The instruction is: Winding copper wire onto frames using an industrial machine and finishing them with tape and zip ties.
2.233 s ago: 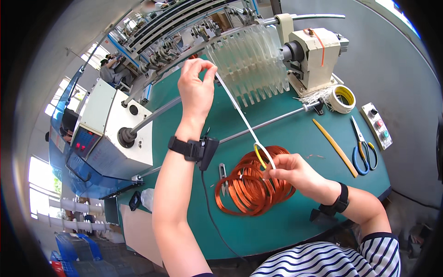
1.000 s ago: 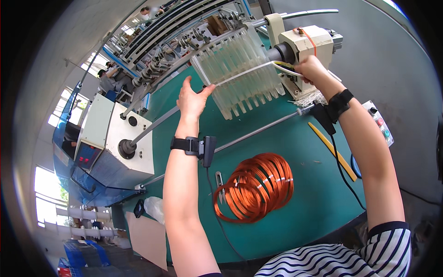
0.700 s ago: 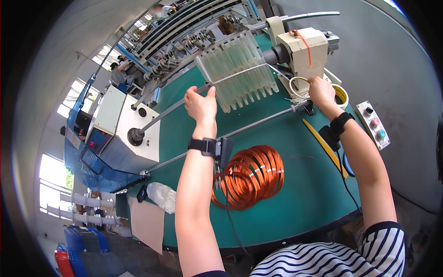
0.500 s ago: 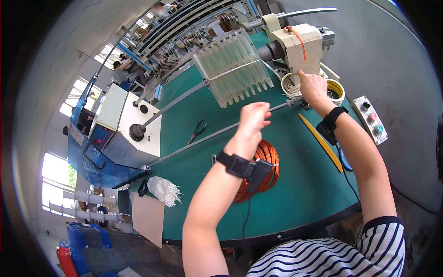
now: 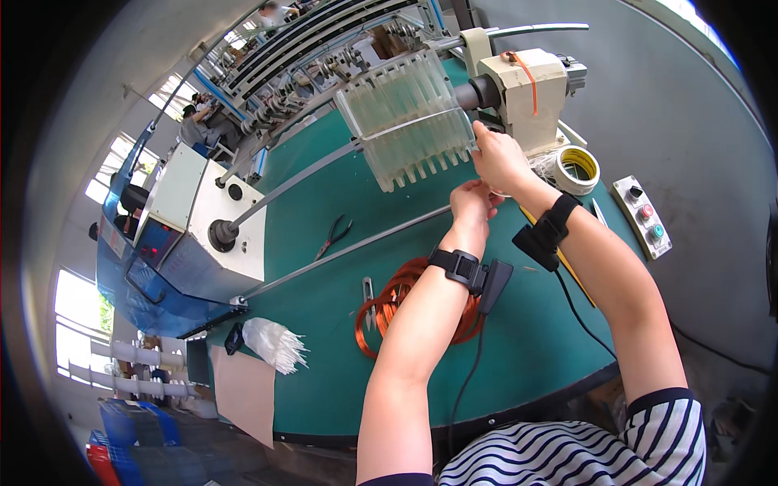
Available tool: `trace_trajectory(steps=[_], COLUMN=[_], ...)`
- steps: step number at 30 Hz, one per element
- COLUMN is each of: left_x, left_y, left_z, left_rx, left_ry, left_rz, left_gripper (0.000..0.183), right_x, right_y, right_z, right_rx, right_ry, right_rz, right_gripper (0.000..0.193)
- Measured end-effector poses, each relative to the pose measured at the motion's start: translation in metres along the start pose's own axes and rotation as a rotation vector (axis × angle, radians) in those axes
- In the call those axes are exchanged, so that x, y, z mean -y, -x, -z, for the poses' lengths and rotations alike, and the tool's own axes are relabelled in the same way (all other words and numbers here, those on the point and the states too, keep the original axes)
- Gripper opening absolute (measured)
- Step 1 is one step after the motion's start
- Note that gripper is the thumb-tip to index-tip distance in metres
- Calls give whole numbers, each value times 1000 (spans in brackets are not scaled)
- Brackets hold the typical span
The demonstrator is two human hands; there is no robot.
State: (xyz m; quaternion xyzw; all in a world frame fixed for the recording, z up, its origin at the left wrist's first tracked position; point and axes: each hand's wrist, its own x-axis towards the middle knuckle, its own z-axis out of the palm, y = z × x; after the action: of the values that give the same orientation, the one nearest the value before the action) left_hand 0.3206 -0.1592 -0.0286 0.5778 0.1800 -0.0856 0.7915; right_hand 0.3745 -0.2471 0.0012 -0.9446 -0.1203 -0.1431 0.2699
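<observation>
My right hand (image 5: 501, 158) is closed beside the lower right end of a translucent, ribbed winding former (image 5: 409, 121). A pale curved rim, seemingly a roll of tape (image 5: 500, 193), shows just under it, mostly hidden by the hands. Right below, my left hand (image 5: 472, 202) has its fingers pinched together by that rim; what they hold is hidden. Both wrists wear black straps with small boxes and cables. Under my left forearm lies a coil of copper-coloured wire (image 5: 397, 292), with small thread snips (image 5: 368, 301) next to it.
Another tape roll (image 5: 578, 170) stands by white strings (image 5: 545, 164) and the cream tailstock (image 5: 531, 97). A metal rod (image 5: 348, 253) crosses the green table. Pliers (image 5: 334, 236), a bag of white ties (image 5: 275, 344), the winding machine (image 5: 203, 219) and a button box (image 5: 643, 217) surround the work area.
My right hand has moved left from the tape rolls to the former, and one roll has left its spot. My left hand has moved right and up to meet it, uncovering the snips.
</observation>
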Motion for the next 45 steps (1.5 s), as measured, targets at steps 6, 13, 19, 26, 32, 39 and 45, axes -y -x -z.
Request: trace_trajectory(steps=[6,13,19,26,32,39,45], left_x=[-9,-26,-23,-23,-44,-189,-291], left_y=[-21,-47,-49,-41,14,33,-67], left_z=[19,16,22,10,18,14,-23], left_rx=[281,372,291,28,56,76,-224], left_ry=[-74,264,162,149,35,-870,-1736], left_rz=[3,252,288,319,515,-518,-748], left_gripper=[17,15,13,17,23,21,19], right_x=[20,23,23,22,23,18,26], right_y=[-5,-16,-14,-11,-15,-26,-10], right_z=[8,5,1,1,26,37,24], right_rx=[-32,-68,-75,-92,43,186,234], right_ry=[121,174,178,169,-145,-548,-631], right_rz=[-48,-42,-24,19,-164,-371,-402], right_gripper=[52,66,68,68,70,22,31])
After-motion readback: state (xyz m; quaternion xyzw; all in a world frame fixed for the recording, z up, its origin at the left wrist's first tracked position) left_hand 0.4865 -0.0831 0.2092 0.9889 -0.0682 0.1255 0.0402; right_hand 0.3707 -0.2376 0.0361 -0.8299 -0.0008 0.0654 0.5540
